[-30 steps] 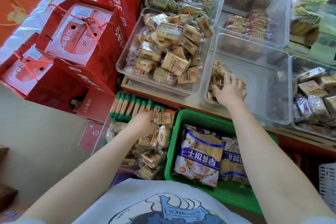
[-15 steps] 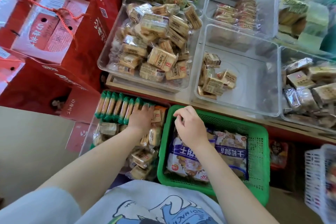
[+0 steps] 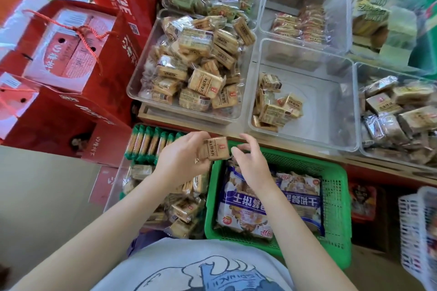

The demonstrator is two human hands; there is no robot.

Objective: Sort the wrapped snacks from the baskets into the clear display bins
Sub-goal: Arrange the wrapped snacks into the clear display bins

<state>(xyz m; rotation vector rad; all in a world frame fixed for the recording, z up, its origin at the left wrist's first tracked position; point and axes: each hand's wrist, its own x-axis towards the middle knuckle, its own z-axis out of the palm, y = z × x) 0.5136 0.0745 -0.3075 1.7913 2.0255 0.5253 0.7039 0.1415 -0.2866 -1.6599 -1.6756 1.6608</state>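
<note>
My left hand [image 3: 182,157] grips a small tan wrapped snack [image 3: 216,151] above the near edge of the shelf. My right hand [image 3: 251,160] hovers just right of that snack, fingers loosely curled, fingertips close to its edge, holding nothing. Below my left hand stands a clear basket [image 3: 115,186] of similar tan snacks and green-ended packs. Under my right hand is a green basket [image 3: 335,196] with large blue-and-white bags. Ahead, one clear bin [image 3: 331,139] holds a few tan snacks in its left part; the bin [image 3: 134,87] to its left is piled full.
More clear bins of wrapped snacks fill the shelf behind and to the right [image 3: 402,106]. Red gift boxes [image 3: 71,54] with cord handles stack on the left. A white basket [image 3: 423,231] sits at the lower right.
My left hand has lifted a tan snack out of the clear basket. My right hand, earlier in the sparse bin then over the green basket, has risen next to that snack.
</note>
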